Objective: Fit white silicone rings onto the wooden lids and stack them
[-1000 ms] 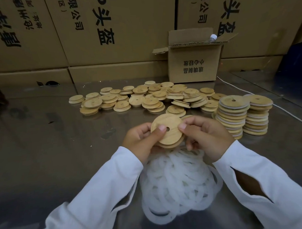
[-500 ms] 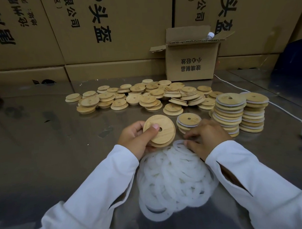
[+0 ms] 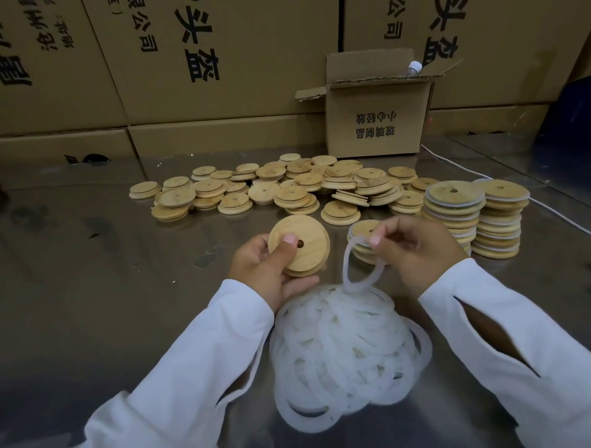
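My left hand [image 3: 264, 270] holds a round wooden lid [image 3: 301, 245] with a centre hole, thumb pressed on its face. My right hand [image 3: 419, 253] pinches one white silicone ring [image 3: 351, 275], which hangs just above the heap of white rings [image 3: 345, 352] in front of me. A short stack of ringed lids [image 3: 361, 231] sits behind the right hand. Two taller stacks [image 3: 454, 208] [image 3: 500, 216] stand to the right. Loose bare lids [image 3: 279, 191] lie spread across the middle of the table.
The steel table [image 3: 88, 281] runs back to a wall of big cardboard cartons [image 3: 214, 59]. A small open box [image 3: 377, 117] with a bottle in it stands behind the lids. A white cable [image 3: 555, 211] crosses the table's right side.
My right hand left the lid, set one on the short stack, dipped to the ring heap, and has lifted one ring off it. My left hand keeps its lid.
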Demonstrator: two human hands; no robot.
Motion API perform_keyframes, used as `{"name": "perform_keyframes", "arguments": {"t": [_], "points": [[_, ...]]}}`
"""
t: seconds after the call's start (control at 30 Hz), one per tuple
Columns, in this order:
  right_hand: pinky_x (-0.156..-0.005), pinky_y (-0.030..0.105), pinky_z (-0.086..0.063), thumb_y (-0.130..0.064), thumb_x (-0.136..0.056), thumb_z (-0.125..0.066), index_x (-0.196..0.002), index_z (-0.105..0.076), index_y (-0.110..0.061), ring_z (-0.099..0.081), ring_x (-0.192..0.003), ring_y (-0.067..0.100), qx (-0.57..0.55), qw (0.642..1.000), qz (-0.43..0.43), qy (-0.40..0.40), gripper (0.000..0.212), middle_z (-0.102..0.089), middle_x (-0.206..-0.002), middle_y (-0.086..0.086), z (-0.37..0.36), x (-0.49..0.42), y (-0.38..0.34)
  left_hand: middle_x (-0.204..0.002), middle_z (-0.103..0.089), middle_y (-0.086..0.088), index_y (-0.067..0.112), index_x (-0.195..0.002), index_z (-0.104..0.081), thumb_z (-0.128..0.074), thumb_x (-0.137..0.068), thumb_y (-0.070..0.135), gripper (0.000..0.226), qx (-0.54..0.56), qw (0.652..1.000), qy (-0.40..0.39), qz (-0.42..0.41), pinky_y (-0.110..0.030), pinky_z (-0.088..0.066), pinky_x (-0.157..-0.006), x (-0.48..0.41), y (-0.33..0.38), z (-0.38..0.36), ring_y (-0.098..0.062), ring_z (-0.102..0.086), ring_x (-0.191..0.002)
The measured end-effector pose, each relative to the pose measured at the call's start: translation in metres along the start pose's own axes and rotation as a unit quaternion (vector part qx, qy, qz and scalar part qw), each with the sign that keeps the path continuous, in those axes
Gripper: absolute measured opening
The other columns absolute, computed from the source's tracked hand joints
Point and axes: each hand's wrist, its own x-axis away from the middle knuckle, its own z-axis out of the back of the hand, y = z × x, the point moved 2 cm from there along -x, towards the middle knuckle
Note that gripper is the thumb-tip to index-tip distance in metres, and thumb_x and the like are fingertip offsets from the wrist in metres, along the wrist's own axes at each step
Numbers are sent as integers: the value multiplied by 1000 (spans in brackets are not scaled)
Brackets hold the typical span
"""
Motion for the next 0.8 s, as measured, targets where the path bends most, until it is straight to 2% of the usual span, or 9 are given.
{"name": "perform_keyframes", "arguments": {"t": [0.1, 0.23, 0.3, 0.43, 0.57, 0.63, 0.8], "points": [[-62, 7, -44, -5, -87, -55, -73, -57, -19, -56, -63, 0, -96, 994, 42, 22, 19, -61, -69, -5, -1, 4, -11, -92, -65, -22, 4, -93, -54, -52, -91, 13, 10, 28, 1000, 11, 3, -26, -56, -49, 0, 3, 1, -27, -70, -60], [-59, 13, -47, -4, -87, -51, -76, -59, -13, -55, -57, 1, -201, 979, 33, -33, 16, -62, -57, -7, -3, 9, -17, -94, -65, -17, 9, -93, -57, -53, -90, 13, 6, -1, 1000, 14, -9, -27, -56, -50, 0, 3, 0, -24, -70, -64], [-54, 11, -44, -3, -86, -53, -75, -60, -12, -53, -53, 0, -196, 979, 24, -53, 16, -61, -54, -7, -7, 10, -16, -95, -65, -14, 13, -92, -60, -54, -90, 12, 6, -35, 999, -10, -6, -27, -56, -50, 3, 1, -3, -23, -68, -70], [-55, 9, -41, -6, -83, -61, -69, -62, -19, -50, -54, -2, -115, 993, 10, -35, 19, -59, -66, -2, -14, 9, -10, -90, -66, -14, 15, -95, -62, -51, -92, 13, 12, -74, 995, -62, 14, -32, -58, -54, 9, -1, -11, -24, -67, -71], [-49, 6, -38, -9, -82, -63, -68, -63, -20, -50, -47, -4, -114, 993, -8, -8, 18, -59, -62, -1, -13, 8, -6, -90, -66, -15, 16, -96, -61, -46, -94, 27, 19, -28, 996, -60, 55, -38, -59, -59, 11, 2, -14, -26, -67, -73], [-48, 7, -39, -10, -82, -63, -68, -63, -20, -50, -45, -4, -122, 992, -12, -2, 17, -59, -58, -2, -14, 10, -8, -93, -68, -15, 15, -97, -62, -48, -91, 33, 24, -48, 994, -82, 50, -36, -59, -59, 13, 2, -16, -26, -68, -76], [-50, 11, -46, -11, -81, -64, -69, -63, -22, -53, -50, 2, -132, 990, 22, 46, 16, -61, -60, -2, -11, 13, -17, -88, -69, -13, 10, -103, -60, -57, -87, 10, 16, -102, 985, -140, -20, -24, -56, -55, 20, -1, -18, -22, -70, -69]]}}
